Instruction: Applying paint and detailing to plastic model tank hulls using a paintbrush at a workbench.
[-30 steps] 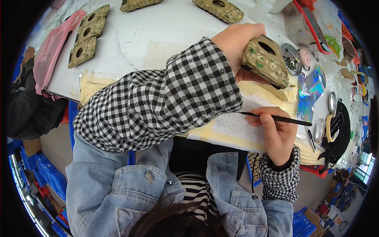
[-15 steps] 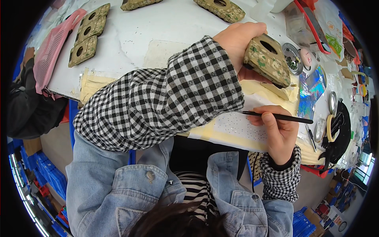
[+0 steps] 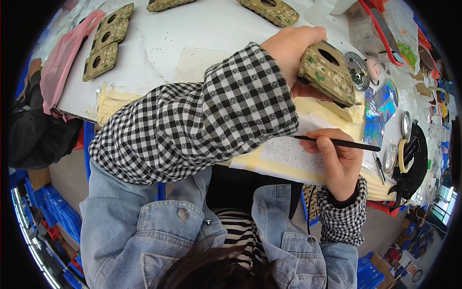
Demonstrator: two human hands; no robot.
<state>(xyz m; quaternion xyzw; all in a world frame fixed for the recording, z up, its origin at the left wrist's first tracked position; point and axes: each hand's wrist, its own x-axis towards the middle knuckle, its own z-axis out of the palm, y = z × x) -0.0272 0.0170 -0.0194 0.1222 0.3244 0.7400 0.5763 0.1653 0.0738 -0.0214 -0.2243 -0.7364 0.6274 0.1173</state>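
While hands grip case and tool, a bag bears print.

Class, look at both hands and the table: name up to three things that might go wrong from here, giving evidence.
The left cuff appears close to the dotted white sheet and might disturb its dots.
The black tool in the right hand points toward that cuff and could snag it.
The left hand holds the camouflage case near a round tin, which it might knock.
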